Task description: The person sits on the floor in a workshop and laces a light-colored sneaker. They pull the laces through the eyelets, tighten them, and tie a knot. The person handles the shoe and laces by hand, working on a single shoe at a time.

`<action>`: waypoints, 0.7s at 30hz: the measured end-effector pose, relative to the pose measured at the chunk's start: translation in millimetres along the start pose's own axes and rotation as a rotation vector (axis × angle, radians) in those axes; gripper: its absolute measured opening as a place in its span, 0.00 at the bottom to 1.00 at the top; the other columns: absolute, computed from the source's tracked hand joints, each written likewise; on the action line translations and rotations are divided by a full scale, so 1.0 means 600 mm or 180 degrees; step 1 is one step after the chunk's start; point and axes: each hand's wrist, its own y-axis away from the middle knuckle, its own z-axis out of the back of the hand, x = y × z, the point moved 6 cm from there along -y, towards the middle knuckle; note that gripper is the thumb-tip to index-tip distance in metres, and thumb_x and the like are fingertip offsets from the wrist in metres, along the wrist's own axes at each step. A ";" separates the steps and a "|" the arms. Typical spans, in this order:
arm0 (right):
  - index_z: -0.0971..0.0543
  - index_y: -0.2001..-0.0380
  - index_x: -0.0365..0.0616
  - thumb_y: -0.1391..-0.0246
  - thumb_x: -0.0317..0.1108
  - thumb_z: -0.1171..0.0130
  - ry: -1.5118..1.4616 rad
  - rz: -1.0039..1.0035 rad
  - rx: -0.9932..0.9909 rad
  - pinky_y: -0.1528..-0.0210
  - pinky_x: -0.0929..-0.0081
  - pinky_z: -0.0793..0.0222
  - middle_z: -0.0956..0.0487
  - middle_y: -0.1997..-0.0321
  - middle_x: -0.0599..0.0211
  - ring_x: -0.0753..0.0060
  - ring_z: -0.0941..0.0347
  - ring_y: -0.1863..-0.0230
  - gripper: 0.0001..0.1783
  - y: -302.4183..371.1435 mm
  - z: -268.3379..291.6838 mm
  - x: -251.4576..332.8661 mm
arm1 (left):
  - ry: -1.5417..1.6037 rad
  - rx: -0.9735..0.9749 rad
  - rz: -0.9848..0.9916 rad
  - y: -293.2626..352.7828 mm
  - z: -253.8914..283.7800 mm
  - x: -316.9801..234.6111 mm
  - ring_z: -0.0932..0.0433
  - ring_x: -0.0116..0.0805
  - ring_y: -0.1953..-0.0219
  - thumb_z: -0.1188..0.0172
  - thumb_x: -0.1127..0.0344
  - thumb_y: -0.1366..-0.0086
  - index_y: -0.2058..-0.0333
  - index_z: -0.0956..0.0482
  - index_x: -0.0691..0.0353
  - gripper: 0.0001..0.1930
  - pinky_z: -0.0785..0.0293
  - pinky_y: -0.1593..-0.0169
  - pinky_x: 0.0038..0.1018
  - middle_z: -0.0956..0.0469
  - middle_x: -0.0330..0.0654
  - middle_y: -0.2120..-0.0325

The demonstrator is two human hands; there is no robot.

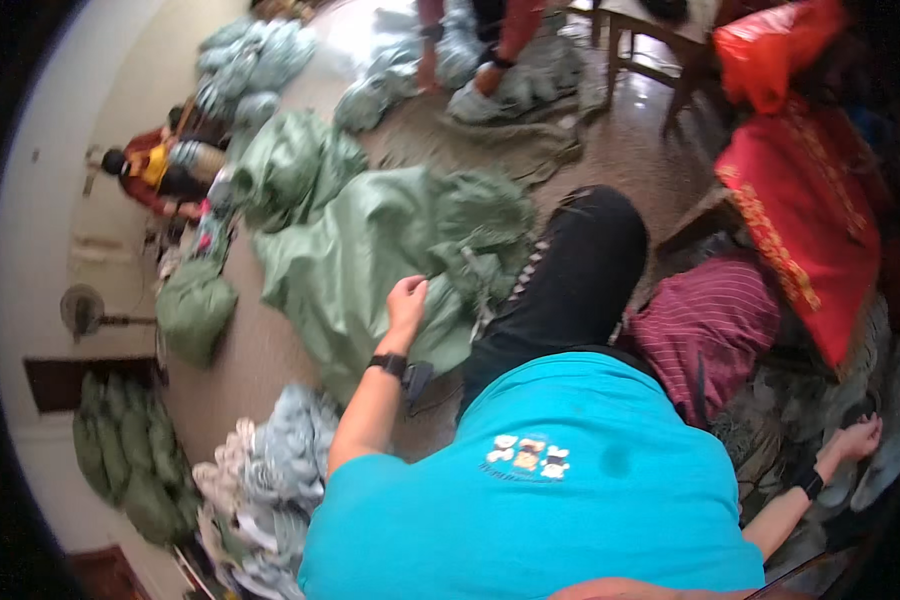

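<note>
My left hand is in front of a large green woven sack spread on the floor. Its fingers are drawn together, and anything between them is too small to make out. Far out on the right, my right hand is beside grey-blue bundles. Those fingers are curled, with what they hold, if anything, unclear. A black band circles each wrist. Next to my left forearm there is a small dark grey object whose kind I cannot tell.
A red cloth with gold trim and a red plastic bag are at right. Another person's hands touch grey-blue bundles at the far side. Someone else is at far left. Green sacks and a fan line the left.
</note>
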 end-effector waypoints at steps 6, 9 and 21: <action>0.24 0.50 0.36 0.35 0.32 0.53 -0.0505 0.1696 0.1492 0.55 0.78 0.33 0.23 0.53 0.69 0.76 0.27 0.55 0.15 0.213 -0.119 0.300 | -0.1802 -0.2006 -0.1131 0.030 0.066 -0.015 0.43 0.58 0.38 0.32 0.53 0.48 0.44 0.32 0.64 0.35 0.45 0.36 0.46 0.32 0.58 0.45; 0.25 0.50 0.38 0.35 0.29 0.54 -0.0739 0.2550 0.2344 0.51 0.79 0.34 0.25 0.53 0.69 0.77 0.29 0.55 0.14 0.399 -0.156 0.467 | -0.2883 -0.2316 -0.1227 0.046 0.087 -0.061 0.46 0.61 0.37 0.34 0.54 0.47 0.45 0.29 0.59 0.31 0.45 0.37 0.50 0.32 0.56 0.46; 0.24 0.62 0.39 0.47 0.28 0.44 -0.1494 0.5103 0.5573 0.57 0.62 0.27 0.23 0.64 0.53 0.52 0.24 0.60 0.09 1.008 -0.310 0.730 | -0.0373 -0.0805 -0.1356 0.021 0.132 -0.023 0.24 0.36 0.67 0.42 0.70 0.38 0.61 0.20 0.58 0.07 0.30 0.57 0.27 0.21 0.40 0.70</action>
